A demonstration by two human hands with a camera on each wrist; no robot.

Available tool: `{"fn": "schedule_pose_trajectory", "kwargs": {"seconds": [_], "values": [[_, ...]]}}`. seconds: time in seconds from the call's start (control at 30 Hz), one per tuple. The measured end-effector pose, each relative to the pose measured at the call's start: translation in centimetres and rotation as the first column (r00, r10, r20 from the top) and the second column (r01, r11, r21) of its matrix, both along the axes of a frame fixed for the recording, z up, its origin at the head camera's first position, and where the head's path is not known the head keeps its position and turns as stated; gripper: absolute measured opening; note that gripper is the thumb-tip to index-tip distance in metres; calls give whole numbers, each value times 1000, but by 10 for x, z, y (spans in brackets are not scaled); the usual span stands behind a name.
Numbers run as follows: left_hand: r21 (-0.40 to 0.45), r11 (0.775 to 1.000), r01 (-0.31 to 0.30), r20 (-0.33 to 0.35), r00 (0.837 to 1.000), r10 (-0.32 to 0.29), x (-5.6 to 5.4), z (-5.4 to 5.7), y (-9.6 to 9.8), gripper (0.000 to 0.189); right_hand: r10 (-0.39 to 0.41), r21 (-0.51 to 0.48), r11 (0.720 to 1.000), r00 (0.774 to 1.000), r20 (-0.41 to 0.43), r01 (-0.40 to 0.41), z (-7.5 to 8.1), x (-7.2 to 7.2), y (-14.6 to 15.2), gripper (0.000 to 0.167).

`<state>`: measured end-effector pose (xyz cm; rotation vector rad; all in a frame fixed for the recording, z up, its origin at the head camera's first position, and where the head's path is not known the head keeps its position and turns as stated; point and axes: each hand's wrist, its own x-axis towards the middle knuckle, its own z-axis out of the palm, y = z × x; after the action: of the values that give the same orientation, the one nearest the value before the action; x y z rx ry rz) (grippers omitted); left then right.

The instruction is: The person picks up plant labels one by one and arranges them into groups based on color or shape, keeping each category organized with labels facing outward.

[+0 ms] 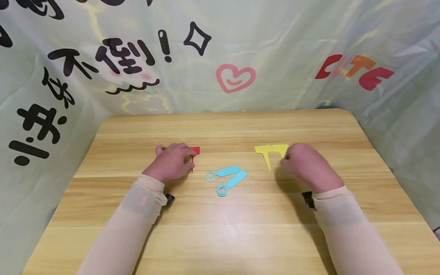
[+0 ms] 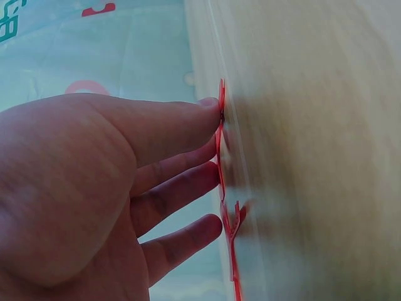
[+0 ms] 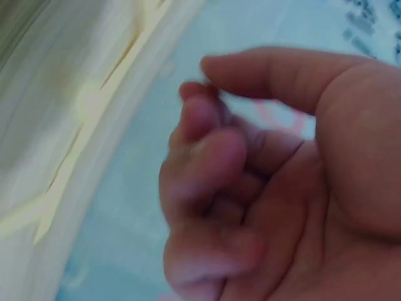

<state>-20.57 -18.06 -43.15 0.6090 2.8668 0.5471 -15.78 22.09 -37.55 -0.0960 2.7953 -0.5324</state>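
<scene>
My left hand (image 1: 173, 162) lies over red T-shaped plant tags (image 1: 195, 150), largely hiding them in the head view. In the left wrist view its thumb and fairly straight fingers touch the thin red edges, close over the table. To the right, two yellow T-shaped plant tags (image 1: 266, 149) lie side by side with their stems toward me. My right hand (image 1: 309, 166) overlaps their right end in the head view. Its fingers are curled, the thumb tip close to the index fingertip, and nothing shows between them in the right wrist view.
Between the hands lie two light blue ring-ended tags, one farther back (image 1: 227, 171) and one nearer (image 1: 237, 178). All rest on a wooden table (image 1: 220, 244). A pale printed curtain (image 1: 282, 34) hangs behind and at both sides.
</scene>
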Motion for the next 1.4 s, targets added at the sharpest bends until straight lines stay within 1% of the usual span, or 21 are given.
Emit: {"fn": "schedule_pose_trajectory", "kwargs": {"seconds": [0.1,0.2,0.27,0.33,0.4,0.5,0.57,0.67,0.8,0.93,0.97,1.03,1.1,1.2,1.27,1.3,1.33,1.4], "values": [[-1,1000,-7,-1,1000,7,1,-1,0,17,104,-22,994,994,-44,-105,0,4,-34,36],[-5,1000,-10,-3,1000,9,1,-1,0,13,194,-16,981,977,-85,-196,-6,6,-66,40],[-4,1000,-3,-3,1000,3,1,0,0,15,258,-13,965,959,-118,-262,-10,5,-84,42],[-7,1000,2,-3,1000,-2,1,1,0,19,330,3,943,931,-155,-334,-14,3,-100,42],[-9,1000,4,-3,1000,-4,1,2,-1,20,396,34,917,900,-184,-397,-18,-1,-114,36],[-20,1000,1,-4,1000,-1,1,1,-1,12,471,78,882,858,-204,-465,-24,-8,-129,19],[-27,1000,2,-6,1000,-2,1,0,-2,9,500,94,866,844,-193,-492,-28,-12,-136,13],[-31,999,7,-6,1000,-7,1,-1,-1,8,530,114,848,833,-161,-517,-32,-16,-144,16],[-30,1000,7,-10,1000,-7,1,0,0,10,545,166,836,827,-134,-524,-34,-19,-149,23],[-32,999,3,-16,1000,-3,0,1,0,11,568,227,816,809,-151,-531,-34,-21,-152,23],[-31,1000,3,-16,1000,-4,0,1,0,12,572,239,813,806,-154,-531,-34,-21,-152,23],[-34,999,1,-17,1000,-2,0,1,0,7,574,254,810,803,-159,-529,-32,-22,-153,22],[-37,999,0,-19,1000,-1,1,1,0,9,567,261,814,807,-162,-520,-31,-23,-153,23],[-43,999,-1,-27,1000,0,2,2,0,23,555,270,821,814,-171,-503,-29,-26,-154,26],[-43,999,0,-29,1000,-1,2,3,0,25,543,276,828,820,-180,-487,-28,-30,-155,29],[-41,999,1,-28,1000,-2,2,3,0,25,531,279,835,827,-184,-474,-27,-32,-155,31],[-39,999,0,-27,1000,-1,2,3,0,24,513,273,846,838,-185,-458,-26,-35,-156,31],[-35,999,0,-25,1000,-1,2,4,0,22,462,253,875,870,-175,-413,-25,-40,-158,32]]}}
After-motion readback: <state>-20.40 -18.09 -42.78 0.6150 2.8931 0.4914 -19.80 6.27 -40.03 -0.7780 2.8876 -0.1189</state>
